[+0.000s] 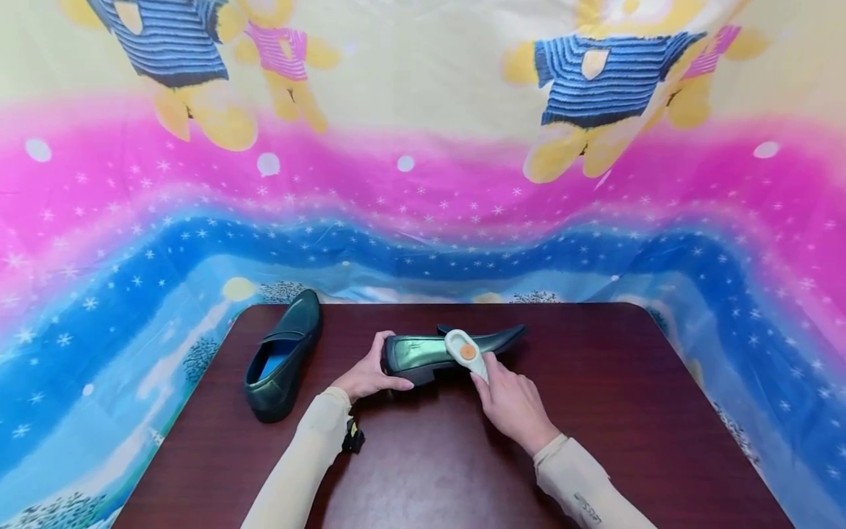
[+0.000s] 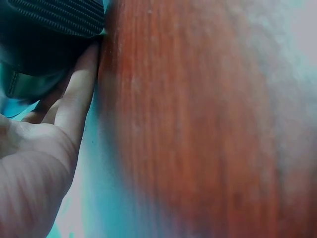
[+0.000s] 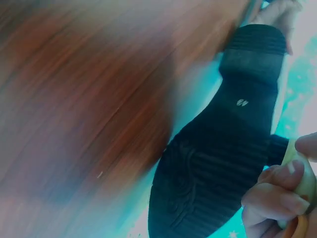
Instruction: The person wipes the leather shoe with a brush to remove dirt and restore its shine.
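A dark leather loafer (image 1: 410, 354) with a shiny green-looking inside is held over the table, its toe to the right. My left hand (image 1: 373, 373) grips its heel, thumb near the heel block and fingers behind. In the left wrist view the ridged heel (image 2: 54, 17) sits against my fingers. My right hand (image 1: 515, 400) holds a pale, oval-headed tool (image 1: 457, 344) with a round orange spot, which overlaps the loafer's opening. In the right wrist view the black, patterned sole (image 3: 208, 148) shows, with my curled fingers (image 3: 272, 201) on the pale handle.
A matching loafer (image 1: 284, 360) with a blue insole stands at the table's left side. The dark reddish-brown table (image 1: 595, 382) ends at a cloth backdrop (image 1: 423, 206) printed with bears and snowflakes. A small black item (image 1: 353, 437) is at the left sleeve.
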